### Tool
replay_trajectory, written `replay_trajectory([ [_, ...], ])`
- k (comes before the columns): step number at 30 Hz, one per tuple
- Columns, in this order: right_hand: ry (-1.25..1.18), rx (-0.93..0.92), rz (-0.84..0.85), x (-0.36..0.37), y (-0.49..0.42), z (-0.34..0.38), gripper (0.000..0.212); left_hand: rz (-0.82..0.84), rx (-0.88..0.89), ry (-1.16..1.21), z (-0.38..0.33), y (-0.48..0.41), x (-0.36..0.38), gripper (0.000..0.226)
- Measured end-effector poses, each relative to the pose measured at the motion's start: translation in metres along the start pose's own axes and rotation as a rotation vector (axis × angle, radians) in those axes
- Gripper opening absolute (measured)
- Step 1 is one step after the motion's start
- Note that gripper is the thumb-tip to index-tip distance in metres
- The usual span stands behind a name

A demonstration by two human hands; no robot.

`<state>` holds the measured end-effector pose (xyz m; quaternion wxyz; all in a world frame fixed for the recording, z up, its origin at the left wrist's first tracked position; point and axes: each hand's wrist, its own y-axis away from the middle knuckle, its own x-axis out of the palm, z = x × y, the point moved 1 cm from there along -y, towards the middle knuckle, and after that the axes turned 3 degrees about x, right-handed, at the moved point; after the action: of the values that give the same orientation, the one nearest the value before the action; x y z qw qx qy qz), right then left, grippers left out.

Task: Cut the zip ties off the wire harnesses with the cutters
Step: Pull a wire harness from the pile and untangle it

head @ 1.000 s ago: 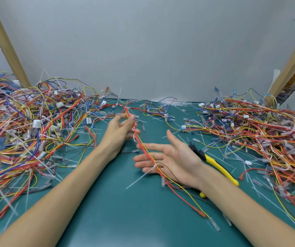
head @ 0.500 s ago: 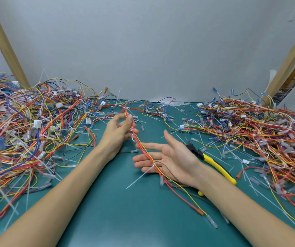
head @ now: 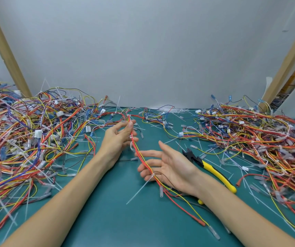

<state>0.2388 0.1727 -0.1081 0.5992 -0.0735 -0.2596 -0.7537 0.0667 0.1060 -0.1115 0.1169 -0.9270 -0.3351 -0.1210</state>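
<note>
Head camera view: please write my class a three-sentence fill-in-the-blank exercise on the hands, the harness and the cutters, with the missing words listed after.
1. The left hand pinches the wire harness, which lies across the open ____ of the right hand.
2. The cutters have ____ handles.
3. The cutters lie on the mat, held by ____ hand.

Missing words: palm; yellow; neither

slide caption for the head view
Left hand pinches a red-and-yellow wire harness draped over the open right hand; yellow-handled cutters lie beside it.
</note>
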Motion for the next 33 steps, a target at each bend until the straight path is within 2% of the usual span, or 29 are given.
replay_trajectory([
  [5,-0.12,-0.013,-0.055,-0.008,0.001,0.005,0.055,0.0,0.023,0.027,-0.022,0.002,0.009,0.02],
  [8,-0.187,-0.052,-0.137,-0.013,0.003,0.012,0.054,0.07,0.084,-0.01,-0.044,0.006,0.026,0.021],
  [10,-0.228,-0.087,-0.23,-0.018,0.006,0.021,0.05,0.2,0.123,-0.083,-0.058,0.013,0.037,0.021],
  [12,-0.309,-0.13,-0.301,-0.025,0.011,0.034,0.044,0.41,0.145,-0.27,-0.07,0.023,0.048,0.021],
  [16,-0.386,-0.164,-0.345,-0.036,0.022,0.056,0.043,0.847,0.062,-0.568,-0.072,0.044,0.074,0.012],
  [20,-0.42,-0.168,-0.374,-0.041,0.028,0.063,0.051,1.054,0.065,-0.857,-0.052,0.063,0.093,0.009],
  [22,-0.407,-0.181,-0.388,-0.043,0.03,0.063,0.054,1.105,0.065,-0.965,-0.043,0.07,0.098,0.01],
  [25,-0.283,-0.199,-0.411,-0.041,0.03,0.062,0.028,1.131,0.077,-1.084,-0.027,0.077,0.102,0.005],
  [27,-0.229,-0.229,-0.416,-0.037,0.031,0.063,0.032,1.118,0.123,-1.146,-0.02,0.075,0.102,0.005],
  [30,-0.131,-0.306,-0.383,-0.025,0.034,0.069,0.061,1.156,0.019,-1.034,-0.021,0.066,0.093,0.011],
  [33,0.045,-0.419,-0.317,-0.016,0.041,0.08,0.05,1.09,-0.109,-0.842,-0.029,0.05,0.076,0.012],
])
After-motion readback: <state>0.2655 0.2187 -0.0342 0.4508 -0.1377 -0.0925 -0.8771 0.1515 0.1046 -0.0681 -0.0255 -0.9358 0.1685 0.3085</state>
